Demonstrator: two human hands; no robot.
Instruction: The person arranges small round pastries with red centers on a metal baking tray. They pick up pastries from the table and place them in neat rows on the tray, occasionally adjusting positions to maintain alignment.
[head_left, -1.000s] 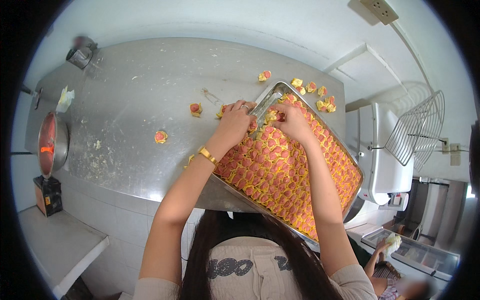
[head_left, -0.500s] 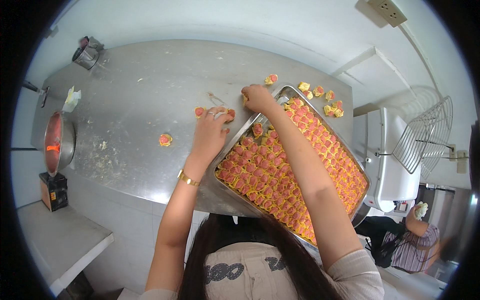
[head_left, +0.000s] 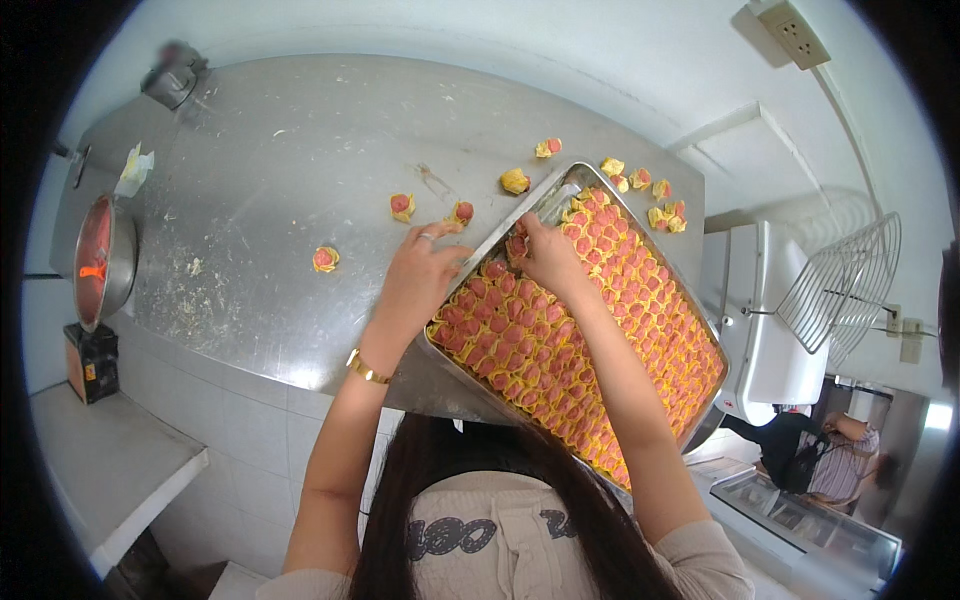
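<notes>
A metal tray (head_left: 490,243) is packed with rows of open-topped dumplings (head_left: 560,340), with yellow wrappers and pink filling. At its upper left corner, my right hand (head_left: 548,255) has its fingers closed round a dumpling (head_left: 517,246), partly hidden by the hand. My left hand (head_left: 418,272), a ring and a gold watch on it, hovers at the tray's left edge. Its fingers are apart and hold nothing, just below a loose dumpling (head_left: 460,214). Another dumpling (head_left: 402,206) sits further left. A mostly yellow dumpling (head_left: 515,181) lies outside the tray's corner.
Several dumplings (head_left: 667,216) lie beyond the tray's right edge, and one (head_left: 325,259) sits left on the steel table (head_left: 270,180). A bowl of pink filling (head_left: 118,265) stands at the far left. A wire rack (head_left: 845,280) hangs right; another person (head_left: 820,455) is behind.
My right hand has let go of a dumpling on the table outside the tray and moved to one inside the corner. My left hand has drawn slightly back from the loose dumplings.
</notes>
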